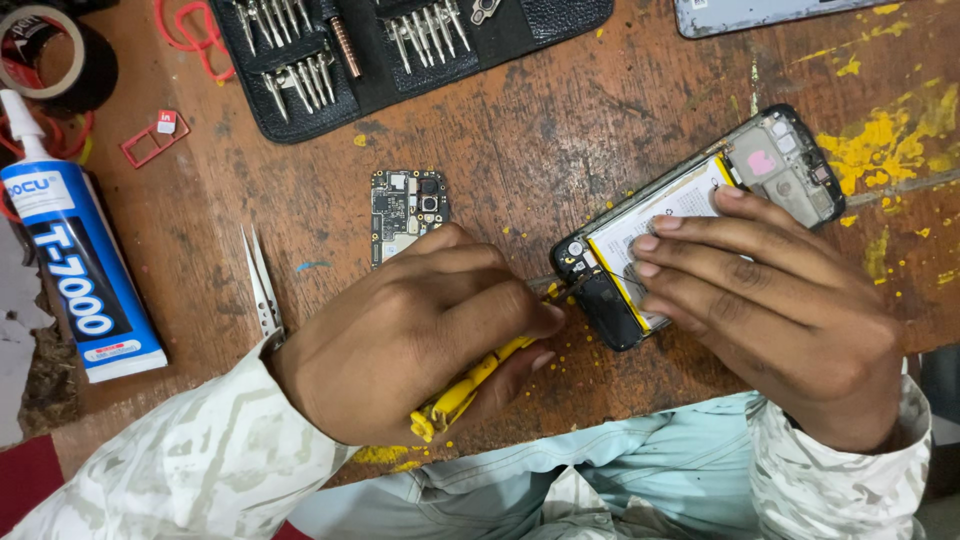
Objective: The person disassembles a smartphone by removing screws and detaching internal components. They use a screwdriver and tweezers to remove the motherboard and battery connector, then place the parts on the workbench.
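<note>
Two hands work on a scratched brown wooden table (560, 130). Beyond them lies a black roll-out case of metal screwdriver bits (400, 50). The right hand (775, 310) presses flat, fingers spread, on an opened black phone with exposed white battery (700, 215). The left hand (410, 330) grips a yellow-handled screwdriver (470, 385), its tip at the phone's near corner. Behind the left hand lies a small green circuit board (405, 210); steel tweezers (262, 285) lie at its wrist.
</note>
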